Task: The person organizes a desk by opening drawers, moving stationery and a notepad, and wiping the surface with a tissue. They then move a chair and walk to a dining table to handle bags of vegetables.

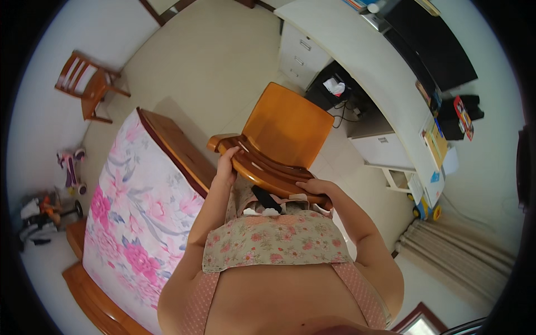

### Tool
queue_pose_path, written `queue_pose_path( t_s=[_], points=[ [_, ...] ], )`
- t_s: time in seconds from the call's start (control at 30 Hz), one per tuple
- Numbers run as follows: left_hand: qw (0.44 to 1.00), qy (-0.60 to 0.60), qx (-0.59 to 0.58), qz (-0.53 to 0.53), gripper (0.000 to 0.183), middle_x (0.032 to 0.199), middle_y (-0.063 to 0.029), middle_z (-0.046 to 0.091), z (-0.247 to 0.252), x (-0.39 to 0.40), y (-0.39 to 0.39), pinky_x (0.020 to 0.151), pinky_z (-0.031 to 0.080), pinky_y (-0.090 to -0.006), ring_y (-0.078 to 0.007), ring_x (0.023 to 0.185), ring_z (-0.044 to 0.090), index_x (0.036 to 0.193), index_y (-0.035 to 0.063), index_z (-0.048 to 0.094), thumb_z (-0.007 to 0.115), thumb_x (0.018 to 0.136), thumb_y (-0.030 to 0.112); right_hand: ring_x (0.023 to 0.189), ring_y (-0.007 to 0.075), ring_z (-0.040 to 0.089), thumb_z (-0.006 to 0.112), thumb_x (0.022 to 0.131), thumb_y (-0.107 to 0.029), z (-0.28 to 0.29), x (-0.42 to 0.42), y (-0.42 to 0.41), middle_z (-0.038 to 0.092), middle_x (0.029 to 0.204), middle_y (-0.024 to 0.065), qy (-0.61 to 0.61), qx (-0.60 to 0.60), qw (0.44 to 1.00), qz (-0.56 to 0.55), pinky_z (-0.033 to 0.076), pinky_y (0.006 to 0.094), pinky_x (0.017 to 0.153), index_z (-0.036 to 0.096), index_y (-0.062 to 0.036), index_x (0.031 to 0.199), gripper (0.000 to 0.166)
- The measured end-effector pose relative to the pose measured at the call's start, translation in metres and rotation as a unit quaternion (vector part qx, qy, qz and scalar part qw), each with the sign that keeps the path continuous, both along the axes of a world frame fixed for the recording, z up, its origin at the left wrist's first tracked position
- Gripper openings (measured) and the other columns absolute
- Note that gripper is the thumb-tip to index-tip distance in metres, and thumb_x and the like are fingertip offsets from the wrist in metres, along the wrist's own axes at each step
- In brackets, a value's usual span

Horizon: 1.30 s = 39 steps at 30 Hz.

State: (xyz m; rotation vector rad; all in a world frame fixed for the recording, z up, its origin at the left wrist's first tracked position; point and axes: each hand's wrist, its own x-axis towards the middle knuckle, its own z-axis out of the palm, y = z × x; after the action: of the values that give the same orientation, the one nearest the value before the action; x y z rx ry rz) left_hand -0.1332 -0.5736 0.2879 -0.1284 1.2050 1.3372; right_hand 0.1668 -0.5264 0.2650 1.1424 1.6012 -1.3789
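A varnished wooden chair (289, 125) stands right in front of me, its curved backrest towards my body and its seat beyond. My left hand (228, 165) grips the left end of the backrest's top rail, fingers over the wood. My right hand (315, 186) holds the same rail near its right end. The floral apron (276, 243) I wear reaches up to the rail, with a black item and something white at its upper edge. The chair's legs are hidden beneath the seat and backrest.
A bed with a floral sheet (142, 226) lies close on the left. A long white desk (360, 54) with a monitor (435, 42) curves along the right, a black bin (324, 94) and cables under it. Another wooden chair (90, 86) stands by the far-left wall.
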Motion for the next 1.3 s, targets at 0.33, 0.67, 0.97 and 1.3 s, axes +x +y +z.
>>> queue_pose_path(
  t_s=[0.33, 0.67, 0.97, 1.3],
  points=[
    [0.994, 0.001, -0.026, -0.107, 0.018, 0.09, -0.0087, 0.062, 0.003, -0.012, 0.036, 0.081, 0.041, -0.0312, -0.0206, 0.087, 0.054, 0.089, 0.0022, 0.06, 0.061, 0.077, 0.015, 0.116, 0.0313, 0.047, 0.034, 0.089, -0.054, 0.028, -0.011, 0.041, 0.052, 0.122, 0.0205, -0.066, 0.022, 0.997, 0.019, 0.033, 0.0364, 0.1, 0.058, 0.0023, 0.113, 0.065],
    [0.954, -0.107, -0.053, -0.274, 0.024, 0.096, -0.0079, 0.057, 0.025, -0.043, 0.044, 0.087, 0.038, -0.0341, -0.0207, 0.094, 0.049, 0.096, 0.005, 0.058, 0.061, 0.08, 0.023, 0.112, 0.0313, 0.051, 0.04, 0.089, -0.049, 0.026, -0.051, 0.029, 0.055, 0.119, 0.0191, -0.111, 0.027, 0.99, -0.078, 0.035, 0.0387, 0.097, 0.059, 0.0013, 0.111, 0.058],
    [0.937, -0.132, -0.068, -0.315, 0.025, 0.094, -0.0071, 0.055, 0.018, -0.053, 0.049, 0.088, 0.038, -0.0335, -0.0209, 0.093, 0.049, 0.097, 0.0047, 0.057, 0.056, 0.077, 0.019, 0.112, 0.0319, 0.051, 0.038, 0.088, -0.048, 0.045, -0.061, 0.021, 0.056, 0.118, 0.0178, -0.094, 0.062, 0.987, -0.111, 0.034, 0.0397, 0.098, 0.06, -0.0029, 0.111, 0.055],
    [0.936, -0.061, -0.028, -0.346, 0.044, 0.109, -0.0147, 0.052, 0.006, -0.055, 0.091, 0.097, 0.034, -0.0365, -0.0269, 0.102, 0.046, 0.109, -0.0033, 0.05, 0.058, 0.071, 0.018, 0.115, 0.0314, 0.048, 0.036, 0.089, -0.045, 0.008, -0.062, 0.008, 0.051, 0.125, 0.0176, -0.072, 0.087, 0.97, -0.213, 0.034, 0.0394, 0.098, 0.058, -0.0035, 0.115, 0.054]
  ],
)
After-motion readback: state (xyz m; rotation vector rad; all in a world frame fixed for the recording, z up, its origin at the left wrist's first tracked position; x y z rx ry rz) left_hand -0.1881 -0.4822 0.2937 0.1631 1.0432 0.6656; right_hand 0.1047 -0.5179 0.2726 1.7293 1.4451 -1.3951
